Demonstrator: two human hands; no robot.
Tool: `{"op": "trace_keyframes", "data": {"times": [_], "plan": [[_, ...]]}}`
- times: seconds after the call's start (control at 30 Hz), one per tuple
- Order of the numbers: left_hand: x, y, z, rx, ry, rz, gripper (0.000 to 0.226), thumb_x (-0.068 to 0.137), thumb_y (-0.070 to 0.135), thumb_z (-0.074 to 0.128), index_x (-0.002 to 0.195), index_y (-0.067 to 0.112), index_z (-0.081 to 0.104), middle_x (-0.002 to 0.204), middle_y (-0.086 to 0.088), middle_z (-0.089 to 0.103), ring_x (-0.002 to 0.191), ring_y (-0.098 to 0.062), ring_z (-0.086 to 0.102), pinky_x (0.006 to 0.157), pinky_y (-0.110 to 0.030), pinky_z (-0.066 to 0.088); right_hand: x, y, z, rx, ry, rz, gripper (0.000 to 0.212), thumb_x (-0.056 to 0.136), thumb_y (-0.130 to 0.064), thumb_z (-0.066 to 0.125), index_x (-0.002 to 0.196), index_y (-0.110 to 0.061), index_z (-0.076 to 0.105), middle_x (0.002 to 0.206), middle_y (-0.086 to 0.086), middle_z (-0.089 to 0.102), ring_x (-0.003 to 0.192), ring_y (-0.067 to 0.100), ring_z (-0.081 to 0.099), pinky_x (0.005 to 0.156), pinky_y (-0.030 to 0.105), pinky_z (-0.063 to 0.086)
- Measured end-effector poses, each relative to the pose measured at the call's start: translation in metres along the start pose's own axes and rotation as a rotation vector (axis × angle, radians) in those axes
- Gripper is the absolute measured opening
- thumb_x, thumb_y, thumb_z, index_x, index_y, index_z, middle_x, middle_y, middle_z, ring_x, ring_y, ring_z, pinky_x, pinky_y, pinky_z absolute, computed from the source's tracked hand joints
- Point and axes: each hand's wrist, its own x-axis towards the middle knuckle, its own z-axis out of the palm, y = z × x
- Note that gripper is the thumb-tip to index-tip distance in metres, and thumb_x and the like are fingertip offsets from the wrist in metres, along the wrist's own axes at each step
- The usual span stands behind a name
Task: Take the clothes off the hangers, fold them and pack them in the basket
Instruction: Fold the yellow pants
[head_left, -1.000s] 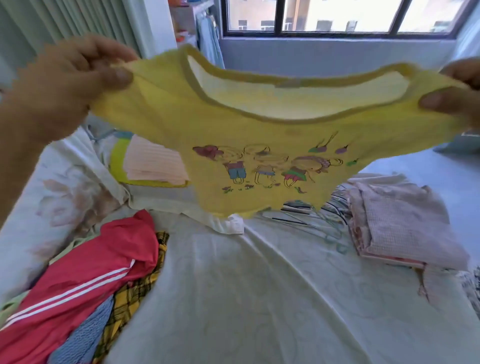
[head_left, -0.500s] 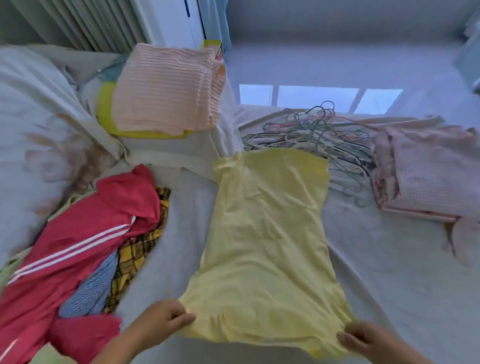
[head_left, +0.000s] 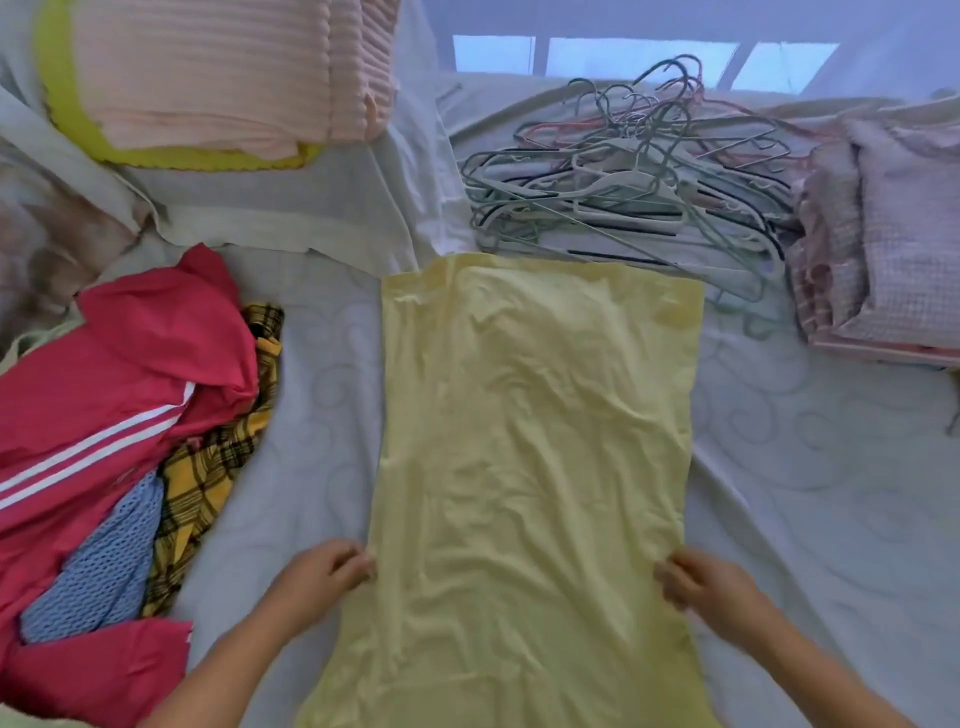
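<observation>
Right now the yellow top (head_left: 530, 447) lies spread lengthwise down the middle of the bed (head_left: 810, 467), plain side up, pale and softly creased, its far edge reaching almost to the heap of hangers (head_left: 628, 187). The person's left hand (head_left: 324, 571) pinches its left edge with curled fingers, and the right hand (head_left: 701, 582) grips the right edge in the same way, both about level with each other near the lower part of the garment.

To the left sits a loose pile of clothes: a red jacket (head_left: 119, 374) with white stripes on top, a yellow plaid piece (head_left: 218, 457) and a blue knitted one (head_left: 104, 566) poking out beneath it. At the right edge lies a folded stack (head_left: 893, 244) in pink and white check. At the far left corner, a folded peach ribbed garment (head_left: 228, 73) rests on something bright yellow-green (head_left: 62, 104).

The bedsheet is pale grey-white with a faint swirl pattern, wrinkled in places. Beyond the hangers, bright patches of window light (head_left: 639, 57) fall on the floor.
</observation>
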Motion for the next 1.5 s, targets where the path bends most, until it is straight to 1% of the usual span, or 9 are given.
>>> {"op": "trace_keyframes", "data": {"times": [0.1,0.2,0.3,0.5,0.73,1.0,1.17,1.37,1.5], "plan": [[0.072,0.047,-0.033,-0.286,0.322,-0.02,0.014,0.095,0.016,0.052,0.092,0.008,0.063,0.09,-0.007,0.067,0.085,-0.018,0.058,0.074,-0.025,0.043,0.082,-0.014,-0.047,0.395,0.367,0.129,0.026,0.092,-0.023,0.055,0.074,-0.005,0.057,0.072,0.008,0.058,0.075,0.025,0.058,0.073,0.039,0.044],[0.125,0.083,-0.051,-0.842,0.314,-0.088,0.021,0.099,0.016,0.044,0.083,0.01,0.056,0.066,0.001,0.066,0.06,-0.009,0.062,0.056,-0.015,0.049,0.16,-0.018,-0.071,0.631,0.528,0.239,0.049,0.079,-0.049,0.062,0.09,-0.001,0.055,0.092,0.013,0.057,0.09,0.026,0.056,0.072,0.035,0.04],[0.174,0.112,-0.066,-1.073,0.299,-0.152,0.019,0.096,0.018,0.048,0.081,0.011,0.056,0.055,0.002,0.066,0.049,-0.009,0.062,0.045,-0.018,0.051,0.202,-0.031,-0.088,0.837,0.545,0.238,0.042,0.084,-0.034,0.065,0.113,-0.005,0.058,0.106,0.008,0.06,0.098,0.02,0.058,0.074,0.03,0.048],[0.217,0.085,-0.101,-0.821,0.501,-0.165,0.017,0.089,0.005,0.058,0.074,0.013,0.056,0.065,0.001,0.063,0.059,-0.01,0.058,0.075,-0.033,0.047,0.223,-0.007,-0.101,0.72,0.647,0.213,0.054,0.07,-0.033,0.058,0.109,0.005,0.058,0.097,0.014,0.059,0.086,0.019,0.052,0.074,0.033,0.043],[0.211,0.087,-0.113,-0.93,0.284,-0.108,0.013,0.089,0.029,0.061,0.083,0.017,0.058,0.057,0.011,0.068,0.051,-0.003,0.064,0.05,-0.017,0.051,0.198,-0.056,-0.063,-0.111,0.817,-0.291,0.067,0.09,-0.042,0.037,0.145,-0.006,0.026,0.154,0.019,0.017,0.143,0.032,0.014,0.114,0.032,0.002],[0.217,0.148,-0.131,-0.672,0.916,0.227,0.021,0.076,0.015,0.063,0.071,0.024,0.044,0.071,0.008,0.049,0.062,-0.004,0.046,0.068,-0.024,0.044,0.218,-0.053,-0.029,-0.324,0.51,-0.195,0.08,0.08,-0.063,-0.001,0.15,-0.025,0.005,0.158,0.003,-0.008,0.145,0.017,-0.01,0.114,0.031,-0.012],[0.175,0.221,-0.047,-0.443,0.352,0.412,0.046,0.085,0.023,0.066,0.123,0.009,0.045,0.122,-0.006,0.048,0.095,-0.018,0.055,0.073,-0.019,0.046,0.212,-0.054,-0.04,-0.231,0.431,-0.212,0.087,0.073,-0.068,0.004,0.15,-0.027,0.012,0.159,0.002,-0.005,0.145,0.016,-0.008,0.114,0.031,-0.01],[0.092,0.078,0.017,-0.142,0.568,0.174,0.063,0.074,0.051,0.056,0.11,-0.001,0.055,0.102,-0.017,0.054,0.094,-0.033,0.054,0.082,-0.027,0.038,0.192,-0.083,-0.061,0.173,0.642,-0.272,0.053,0.088,-0.04,0.04,0.125,-0.005,0.053,0.138,0.016,0.041,0.129,0.03,0.036,0.108,0.044,0.028],[0.019,0.005,0.049,-0.156,0.425,-0.01,0.073,0.056,0.081,0.046,0.094,0.021,0.058,0.089,0.003,0.056,0.084,-0.019,0.057,0.078,-0.036,0.049,0.197,-0.141,-0.053,0.698,0.413,-0.194,0.021,0.095,-0.029,0.049,0.097,-0.01,0.058,0.089,0.009,0.058,0.07,0.016,0.057,0.058,0.026,0.05]]}}
